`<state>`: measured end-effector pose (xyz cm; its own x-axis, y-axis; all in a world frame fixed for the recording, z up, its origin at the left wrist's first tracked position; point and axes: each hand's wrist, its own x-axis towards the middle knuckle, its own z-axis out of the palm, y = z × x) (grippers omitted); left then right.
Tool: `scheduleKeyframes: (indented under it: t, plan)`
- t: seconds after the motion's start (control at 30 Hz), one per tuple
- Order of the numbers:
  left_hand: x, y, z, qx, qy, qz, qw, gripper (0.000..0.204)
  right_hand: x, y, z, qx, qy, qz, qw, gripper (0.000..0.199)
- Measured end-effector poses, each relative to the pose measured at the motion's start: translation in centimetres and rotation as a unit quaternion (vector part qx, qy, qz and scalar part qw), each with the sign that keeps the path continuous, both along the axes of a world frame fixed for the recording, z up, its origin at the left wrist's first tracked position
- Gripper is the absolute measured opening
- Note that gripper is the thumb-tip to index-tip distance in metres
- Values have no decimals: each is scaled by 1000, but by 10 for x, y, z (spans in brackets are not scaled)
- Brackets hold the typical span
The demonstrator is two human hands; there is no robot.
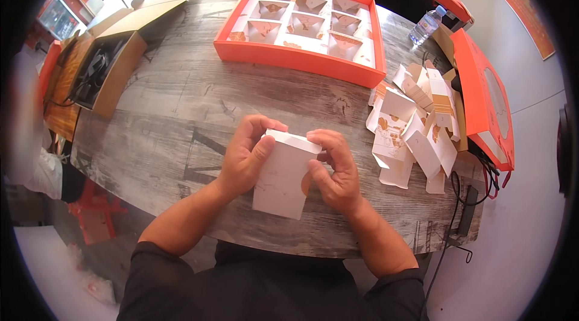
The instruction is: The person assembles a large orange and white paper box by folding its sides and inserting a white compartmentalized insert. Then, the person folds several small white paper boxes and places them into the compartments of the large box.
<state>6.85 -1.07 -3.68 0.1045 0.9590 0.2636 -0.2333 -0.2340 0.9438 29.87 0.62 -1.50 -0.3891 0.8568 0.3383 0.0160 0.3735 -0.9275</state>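
Head view: your left hand (pixel 246 155) and right hand (pixel 333 167) each grip the small white carton (pixel 284 173) at lower centre, above the desk (pixel 181 116); its long axis runs toward you, both hands equally close.

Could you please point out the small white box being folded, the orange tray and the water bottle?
White box (pixel 283 176): head view, on its front panel, between both hands.
Orange tray (pixel 289 56): head view, on its near wall.
Water bottle (pixel 426 25): head view, on its clear body.
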Motion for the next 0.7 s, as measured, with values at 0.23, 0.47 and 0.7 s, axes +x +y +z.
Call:
scheduleKeyframes:
  t: [0.23, 0.47, 0.7]
  plan:
    - [3, -4, -1, 52, 65, -21, 996, 47, 2, -1, -10, -107, 92, 11, 990, 20]
    - [7, -11, 6, 69, 119, -15, 990, 65, 5, -4, -2, -200, 151, -3, 968, 13]
    - [7, -13, 3, 42, 100, -13, 994, 51, 5, -6, 7, -187, 134, 18, 973, 14]
